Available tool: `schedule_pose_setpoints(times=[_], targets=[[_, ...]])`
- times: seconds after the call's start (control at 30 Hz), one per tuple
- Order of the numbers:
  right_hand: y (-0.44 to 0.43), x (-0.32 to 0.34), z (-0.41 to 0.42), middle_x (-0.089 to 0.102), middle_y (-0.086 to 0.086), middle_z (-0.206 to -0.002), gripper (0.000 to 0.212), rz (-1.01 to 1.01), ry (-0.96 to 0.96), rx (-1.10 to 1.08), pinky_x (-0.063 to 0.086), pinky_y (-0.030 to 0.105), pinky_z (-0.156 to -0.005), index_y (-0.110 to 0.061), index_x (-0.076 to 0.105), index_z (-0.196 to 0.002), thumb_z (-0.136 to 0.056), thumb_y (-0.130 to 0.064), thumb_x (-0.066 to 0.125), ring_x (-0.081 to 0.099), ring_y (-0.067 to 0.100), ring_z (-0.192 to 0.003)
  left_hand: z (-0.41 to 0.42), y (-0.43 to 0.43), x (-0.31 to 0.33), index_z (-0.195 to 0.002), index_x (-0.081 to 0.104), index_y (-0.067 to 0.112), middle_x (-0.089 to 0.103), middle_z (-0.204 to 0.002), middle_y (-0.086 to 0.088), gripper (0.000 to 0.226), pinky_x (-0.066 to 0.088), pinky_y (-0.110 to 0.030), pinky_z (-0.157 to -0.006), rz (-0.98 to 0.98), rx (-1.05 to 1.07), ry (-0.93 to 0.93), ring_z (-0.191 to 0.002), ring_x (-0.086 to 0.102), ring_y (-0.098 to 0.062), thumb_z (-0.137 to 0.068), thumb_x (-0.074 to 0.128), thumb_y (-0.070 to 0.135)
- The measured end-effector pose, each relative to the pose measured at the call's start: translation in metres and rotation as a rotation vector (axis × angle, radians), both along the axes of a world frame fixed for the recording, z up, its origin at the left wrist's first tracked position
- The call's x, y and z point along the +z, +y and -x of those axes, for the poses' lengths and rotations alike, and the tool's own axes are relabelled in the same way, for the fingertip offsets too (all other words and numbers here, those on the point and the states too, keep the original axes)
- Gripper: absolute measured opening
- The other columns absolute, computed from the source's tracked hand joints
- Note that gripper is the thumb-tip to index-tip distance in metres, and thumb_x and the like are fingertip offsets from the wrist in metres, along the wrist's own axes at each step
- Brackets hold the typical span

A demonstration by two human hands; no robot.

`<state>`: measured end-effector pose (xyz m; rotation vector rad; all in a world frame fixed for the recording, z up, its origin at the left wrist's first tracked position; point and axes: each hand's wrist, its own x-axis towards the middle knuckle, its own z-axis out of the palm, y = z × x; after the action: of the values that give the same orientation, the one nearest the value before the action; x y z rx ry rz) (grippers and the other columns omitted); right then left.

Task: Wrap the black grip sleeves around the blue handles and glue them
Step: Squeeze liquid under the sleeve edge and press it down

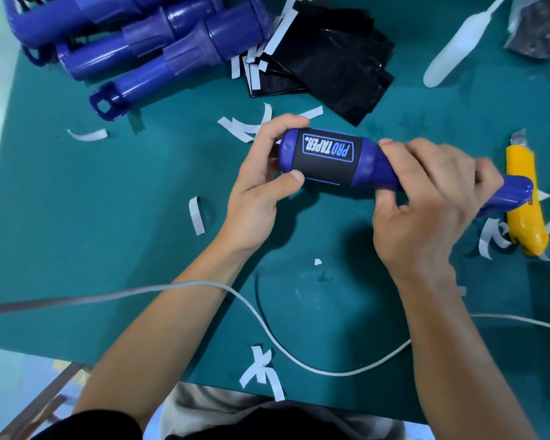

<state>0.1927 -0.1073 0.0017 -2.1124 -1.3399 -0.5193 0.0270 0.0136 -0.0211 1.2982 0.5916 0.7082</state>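
Black grip sleeve (326,161) already lying around the thick part of a blue handle (365,168), printed "PRO TAPER", logo side turned up toward the camera. Handle held in the air just above the green cutting mat (108,236), long axis running from one hand to the other, slightly lower at the right end. Left hand (261,185) clamped on the blunt end just beside the sleeve's edge: thumb below, other fingers curled over the top, thumb tip touching the sleeve border. Right hand (426,198) closed around the thin shaft on the other side of the sleeve, fingertips resting near the blue collar. Sleeve therefore exactly between the two hands, somewhat nearer to the left fingers. Seam not visible, probably on the underside, so likely a turn about the long axis needed before pressing or gluing. Beyond the right knuckles, a yellow utility knife (523,198); farther off, a white squeeze bottle (458,49), perhaps the glue. Beyond the left fingertips, flat black sleeves (331,71), more blue handles (159,49), and white backing strips (196,214) scattered around.
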Motion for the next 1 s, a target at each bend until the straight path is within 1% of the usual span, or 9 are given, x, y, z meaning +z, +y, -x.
schedule_pose_setpoints(times=[0.1, 0.23, 0.33, 0.57, 0.7, 0.8, 0.9, 0.97, 1.0], targets=[[0.001, 0.000, 0.002, 0.074, 0.004, -0.104, 0.045, -0.014, 0.004, -0.013, 0.033, 0.043, -0.095, -0.014, 0.079, -0.114, -0.074, 0.007, 0.076, 0.060, 0.026, -0.098, 0.001, 0.001, 0.001, -0.136, 0.053, 0.016, 0.060, -0.127, 0.006, 0.058, 0.041, -0.028, -0.097, 0.081, 0.003, -0.029, -0.112, 0.050, -0.017, -0.083, 0.054, -0.008], [0.002, -0.002, 0.002, 0.075, 0.004, -0.103, 0.045, -0.030, 0.011, -0.020, 0.033, 0.043, -0.096, -0.013, 0.080, -0.113, -0.073, 0.007, 0.076, 0.059, 0.025, -0.097, 0.000, -0.001, 0.005, -0.135, 0.054, 0.018, 0.059, -0.128, 0.006, 0.051, 0.039, -0.032, -0.099, 0.113, -0.001, -0.058, -0.115, 0.049, -0.019, -0.086, 0.059, 0.004], [0.001, -0.003, 0.000, 0.075, 0.004, -0.103, 0.046, -0.038, 0.001, -0.016, 0.030, 0.042, -0.096, -0.013, 0.080, -0.112, -0.072, 0.008, 0.076, 0.059, 0.024, -0.097, 0.000, -0.002, 0.006, -0.132, 0.054, 0.019, 0.058, -0.125, 0.004, 0.049, 0.038, -0.034, -0.098, 0.130, 0.003, -0.061, -0.113, 0.048, -0.022, -0.085, 0.060, 0.006], [0.000, -0.004, -0.001, 0.076, 0.002, -0.103, 0.044, -0.053, -0.018, -0.007, 0.029, 0.041, -0.095, -0.014, 0.081, -0.109, -0.071, 0.008, 0.077, 0.058, 0.022, -0.098, 0.000, -0.001, 0.009, -0.127, 0.055, 0.019, 0.058, -0.123, -0.002, 0.053, 0.039, -0.034, -0.097, 0.167, 0.016, -0.047, -0.110, 0.049, -0.022, -0.082, 0.057, -0.009], [0.002, -0.004, 0.001, 0.076, 0.000, -0.102, 0.043, -0.033, -0.037, -0.012, 0.030, 0.040, -0.094, -0.015, 0.081, -0.107, -0.071, 0.009, 0.077, 0.056, 0.020, -0.099, 0.001, 0.003, 0.010, -0.119, 0.063, 0.021, 0.065, -0.114, 0.003, 0.058, 0.041, -0.031, -0.087, 0.188, 0.052, 0.010, -0.102, 0.048, -0.024, -0.072, 0.059, -0.013], [0.002, -0.005, 0.000, 0.076, 0.000, -0.103, 0.043, -0.022, -0.022, -0.021, 0.030, 0.040, -0.095, -0.016, 0.080, -0.108, -0.072, 0.007, 0.076, 0.056, 0.020, -0.100, 0.002, 0.006, 0.010, -0.118, 0.068, 0.026, 0.064, -0.115, -0.001, 0.062, 0.042, -0.033, -0.085, 0.126, 0.063, 0.066, -0.097, 0.045, -0.029, -0.069, 0.062, -0.012], [0.002, -0.006, -0.001, 0.075, 0.000, -0.104, 0.045, -0.005, 0.020, -0.022, 0.030, 0.041, -0.095, -0.016, 0.080, -0.110, -0.072, 0.006, 0.075, 0.058, 0.022, -0.100, 0.004, 0.010, 0.011, -0.126, 0.065, 0.025, 0.064, -0.123, 0.001, 0.065, 0.046, -0.045, -0.087, -0.089, 0.043, 0.176, -0.098, 0.054, -0.038, -0.068, 0.066, -0.005], [0.002, -0.006, 0.000, 0.075, 0.000, -0.104, 0.045, 0.011, 0.049, -0.019, 0.031, 0.042, -0.096, -0.016, 0.080, -0.112, -0.072, 0.005, 0.075, 0.060, 0.025, -0.099, 0.003, 0.009, 0.010, -0.132, 0.060, 0.023, 0.063, -0.129, 0.006, 0.062, 0.049, -0.046, -0.093, -0.245, 0.039, 0.233, -0.107, 0.061, -0.031, -0.074, 0.074, 0.006], [0.002, -0.006, 0.001, 0.075, 0.000, -0.105, 0.046, 0.020, 0.060, -0.015, 0.031, 0.041, -0.096, -0.016, 0.080, -0.112, -0.072, 0.005, 0.075, 0.061, 0.025, -0.099, 0.003, 0.009, 0.008, -0.132, 0.060, 0.024, 0.063, -0.128, 0.007, 0.058, 0.049, -0.043, -0.093, -0.266, 0.053, 0.249, -0.109, 0.063, -0.027, -0.078, 0.079, 0.014]])
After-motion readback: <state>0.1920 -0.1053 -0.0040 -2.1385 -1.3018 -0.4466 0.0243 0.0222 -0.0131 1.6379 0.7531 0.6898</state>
